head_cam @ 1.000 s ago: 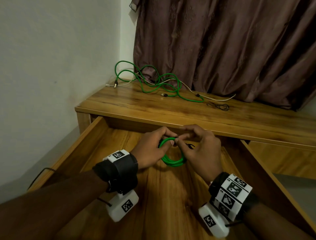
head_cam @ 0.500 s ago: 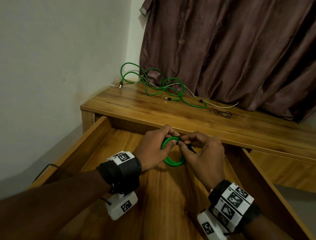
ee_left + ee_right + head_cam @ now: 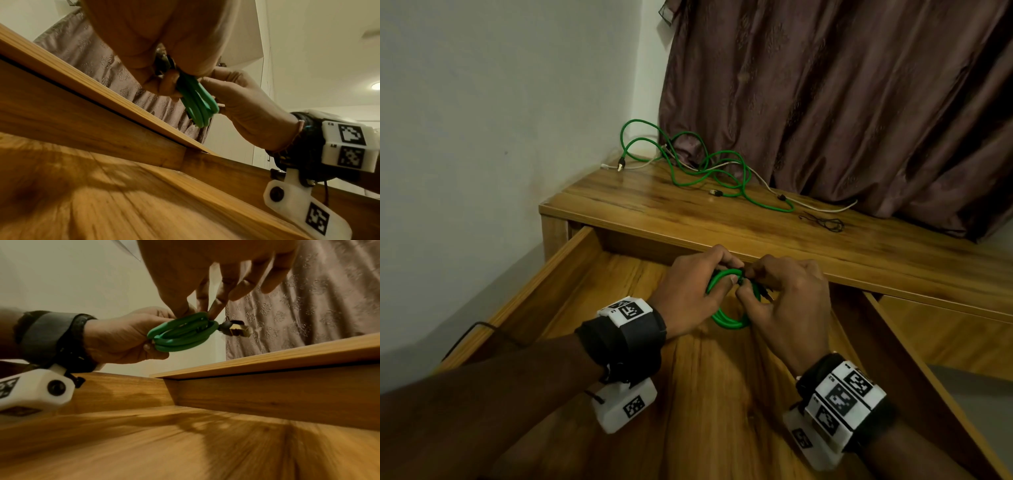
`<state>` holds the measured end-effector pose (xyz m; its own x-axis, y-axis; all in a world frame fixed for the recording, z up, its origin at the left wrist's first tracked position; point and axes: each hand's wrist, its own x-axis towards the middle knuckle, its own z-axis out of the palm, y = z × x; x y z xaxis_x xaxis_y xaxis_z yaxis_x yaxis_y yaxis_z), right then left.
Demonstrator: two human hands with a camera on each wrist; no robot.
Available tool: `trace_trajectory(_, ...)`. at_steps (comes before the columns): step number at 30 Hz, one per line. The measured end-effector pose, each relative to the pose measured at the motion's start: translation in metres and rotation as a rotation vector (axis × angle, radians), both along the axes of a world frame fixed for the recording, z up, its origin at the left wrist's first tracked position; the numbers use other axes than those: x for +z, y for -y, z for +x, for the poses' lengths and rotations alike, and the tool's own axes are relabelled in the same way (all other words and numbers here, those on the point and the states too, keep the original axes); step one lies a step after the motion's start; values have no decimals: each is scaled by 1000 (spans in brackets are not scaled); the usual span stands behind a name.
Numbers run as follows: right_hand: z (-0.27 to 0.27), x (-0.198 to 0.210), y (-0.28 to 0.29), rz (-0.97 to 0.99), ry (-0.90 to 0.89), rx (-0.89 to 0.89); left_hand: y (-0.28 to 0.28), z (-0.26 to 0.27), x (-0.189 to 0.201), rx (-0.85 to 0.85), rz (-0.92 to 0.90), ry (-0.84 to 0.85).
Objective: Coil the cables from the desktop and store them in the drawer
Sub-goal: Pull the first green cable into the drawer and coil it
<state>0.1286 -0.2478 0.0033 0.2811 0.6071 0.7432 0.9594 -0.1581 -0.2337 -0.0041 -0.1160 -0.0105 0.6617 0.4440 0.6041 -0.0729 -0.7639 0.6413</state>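
Note:
A small coiled green cable (image 3: 727, 318) (image 3: 195, 104) (image 3: 180, 334) hangs above the open wooden drawer (image 3: 571, 291), held by both hands. My left hand (image 3: 695, 291) (image 3: 123, 337) grips one side of the coil. My right hand (image 3: 784, 294) (image 3: 236, 100) (image 3: 205, 305) pinches the coil's top with thumb and fingertips. The cable's plug (image 3: 234, 329) sticks out to the right of the coil. On the desktop (image 3: 688, 219) behind lie a loose tangled green cable (image 3: 709, 168), a white cable (image 3: 808, 202) and a thin black cable (image 3: 825, 222).
The desk stands against a white wall (image 3: 482, 120) on the left and a brown curtain (image 3: 825, 102) at the back. A black cord (image 3: 472, 334) lies over the drawer's left wall. The drawer floor (image 3: 722, 394) below the hands is bare wood.
Both hands stay together on the green coil above the drawer, the right fingers shifting at its top. The head view has moved slightly, showing the desk more to the right.

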Motion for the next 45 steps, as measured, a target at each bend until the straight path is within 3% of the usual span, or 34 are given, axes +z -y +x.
trace_trajectory(28,2,-3,-3,72,-22,102,-1,-3,3,15,-86,-24)
trace_trajectory(37,0,3,4,84,62,32,1,-2,3,-34,-109,84)
trace_trajectory(45,-4,3,6,63,16,19,-2,-1,2,-60,-106,66)
